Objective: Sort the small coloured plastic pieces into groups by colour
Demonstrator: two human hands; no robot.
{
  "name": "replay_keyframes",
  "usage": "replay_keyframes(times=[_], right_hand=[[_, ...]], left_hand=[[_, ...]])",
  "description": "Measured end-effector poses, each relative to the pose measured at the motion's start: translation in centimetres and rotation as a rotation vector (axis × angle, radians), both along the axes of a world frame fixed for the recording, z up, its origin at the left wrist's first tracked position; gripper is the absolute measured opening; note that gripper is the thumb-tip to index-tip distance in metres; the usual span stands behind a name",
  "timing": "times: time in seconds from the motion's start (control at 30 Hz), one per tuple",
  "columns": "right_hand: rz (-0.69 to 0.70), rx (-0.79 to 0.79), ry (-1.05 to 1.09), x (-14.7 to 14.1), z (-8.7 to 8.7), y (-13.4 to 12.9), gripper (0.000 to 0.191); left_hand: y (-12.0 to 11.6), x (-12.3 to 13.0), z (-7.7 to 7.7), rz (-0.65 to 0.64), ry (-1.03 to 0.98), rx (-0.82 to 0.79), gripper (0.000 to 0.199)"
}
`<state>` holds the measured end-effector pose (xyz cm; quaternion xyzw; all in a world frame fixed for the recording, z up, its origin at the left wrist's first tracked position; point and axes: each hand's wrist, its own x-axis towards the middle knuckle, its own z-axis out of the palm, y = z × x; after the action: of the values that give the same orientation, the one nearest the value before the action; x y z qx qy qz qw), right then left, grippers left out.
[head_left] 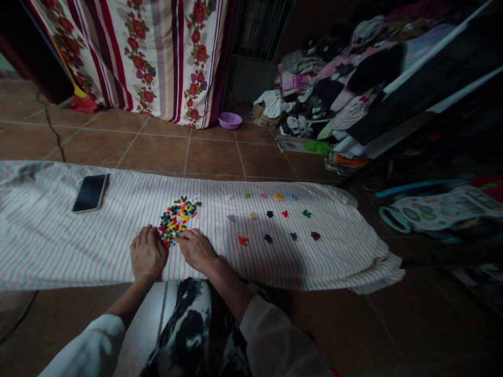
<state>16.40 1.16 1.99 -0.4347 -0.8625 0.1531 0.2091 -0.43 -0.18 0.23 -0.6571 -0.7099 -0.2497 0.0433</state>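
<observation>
A heap of small multicoloured plastic pieces (178, 217) lies on the striped cloth (126, 209) in front of me. Against its left edge rests my left hand (149, 251), its fingers curled down with the tips hidden. My right hand (196, 250) reaches the heap's lower right side, thumb and fingers drawn together; whatever sits between them is too small to make out. Right of the heap, little single-colour groups stand in three rows, among them an orange group (242, 240), a yellow group (278, 197), a black group (269, 214) and a dark red group (315, 236).
A phone (90, 193) lies on the cloth at the left. Beyond, on the tiled floor, are a purple basin (230, 121), a red dustpan or broom head (84, 103) and a floral curtain (165, 57). Piled clothes (326, 78) and a baby walker-like item (444, 207) occupy the right.
</observation>
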Motion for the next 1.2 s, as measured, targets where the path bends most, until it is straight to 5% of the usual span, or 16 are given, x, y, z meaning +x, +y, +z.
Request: replay_keyframes(times=[0.2, 0.43, 0.67, 0.97, 1.2], right_hand=[[-0.031, -0.002, 0.118, -0.2, -0.1, 1.7, 0.029], [-0.276, -0.049, 0.317, 1.9, -1.2, 0.4, 0.033], [-0.373, -0.039, 0.443, 2.6, -2.5, -0.1, 0.026], [-0.379, -0.034, 0.434, 2.4, -2.3, -0.1, 0.027], [-0.377, -0.016, 0.448, 2.3, -2.3, -0.2, 0.026]], left_hand=[[0.1, -0.1, -0.5, -0.046, -0.027, 0.009, 0.044], [0.1, -0.2, -1.0, -0.071, -0.004, -0.068, 0.056], [-0.3, -0.6, -1.1, -0.142, -0.018, -0.090, 0.059], [-2.4, 0.0, -2.2, -0.155, 0.046, -0.118, 0.081], [-1.2, 1.3, -2.4, -0.105, 0.072, -0.079, 0.093]])
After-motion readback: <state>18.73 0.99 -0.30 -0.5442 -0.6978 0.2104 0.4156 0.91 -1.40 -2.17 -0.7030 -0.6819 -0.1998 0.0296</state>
